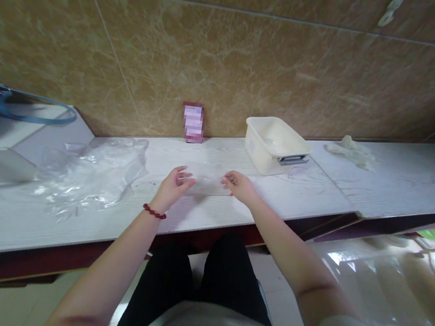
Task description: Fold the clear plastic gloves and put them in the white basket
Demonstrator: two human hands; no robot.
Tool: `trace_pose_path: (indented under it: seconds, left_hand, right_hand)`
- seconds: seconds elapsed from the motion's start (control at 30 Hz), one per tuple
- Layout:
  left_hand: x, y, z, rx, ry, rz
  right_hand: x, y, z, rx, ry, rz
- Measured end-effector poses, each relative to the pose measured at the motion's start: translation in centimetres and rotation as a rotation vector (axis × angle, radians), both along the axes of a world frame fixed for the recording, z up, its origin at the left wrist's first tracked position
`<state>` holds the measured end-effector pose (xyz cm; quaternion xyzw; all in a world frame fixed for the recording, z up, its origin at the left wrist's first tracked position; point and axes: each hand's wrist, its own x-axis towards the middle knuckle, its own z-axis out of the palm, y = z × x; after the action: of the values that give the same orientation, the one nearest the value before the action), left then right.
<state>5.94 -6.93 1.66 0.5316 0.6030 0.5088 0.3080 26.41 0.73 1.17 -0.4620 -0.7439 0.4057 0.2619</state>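
Note:
Over the middle of the white wood-grain table, my left hand (173, 185) and my right hand (239, 186) face each other with a short gap between. Between them stretches a thin, see-through piece of plastic (208, 179), perhaps a small bag; its edges are hard to make out. The thumb and fingers of each hand are closed on one end of it. On the left wrist is a red bead bracelet. To the left lies a heap of clear plastic bags (99, 174).
A cream plastic bin (262, 153) with a grey handle stands behind my right hand. A phone (193, 122) leans on the tiled wall. Farther right lies a crumpled pale glove (353, 151). At far left are a white box (51, 128) and a blue strap (34, 118).

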Motion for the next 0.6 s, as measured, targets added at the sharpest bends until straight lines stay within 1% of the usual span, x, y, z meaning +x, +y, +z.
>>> trace_pose_path:
  seconds: [0.07, 0.13, 0.33, 0.4, 0.47, 0.53, 0.6]
  left_hand:
    - [-0.2, 0.1, -0.2, -0.051, 0.103, -0.007]
    - [-0.3, 0.1, -0.6, -0.076, 0.184, 0.017]
    - [-0.7, 1.4, -1.6, -0.131, 0.165, 0.118]
    - [-0.8, 2.1, -1.7, -0.166, 0.191, 0.140]
    - [-0.9, 2.8, -1.7, -0.212, 0.254, 0.167]
    - [-0.9, 3.3, -1.7, -0.241, 0.371, 0.198]
    - [-0.8, 3.8, -1.6, -0.248, 0.496, 0.216]
  right_hand:
    - [-0.4, 0.7, 0.1, -0.044, 0.018, 0.006]
    - [-0.5, 0.9, 0.0, -0.047, 0.008, 0.015]
    - [0.1, 0.5, -0.3, 0.047, -0.116, -0.022]
    - [0.1, 0.6, -0.4, 0.012, -0.128, -0.029]
    - [-0.2, 0.8, -0.6, -0.063, -0.127, -0.053]
    - [-0.5, 1.3, -0.8, -0.122, -0.131, -0.091]
    - [-0.9, 1.8, -1.0, -0.139, -0.153, -0.125]
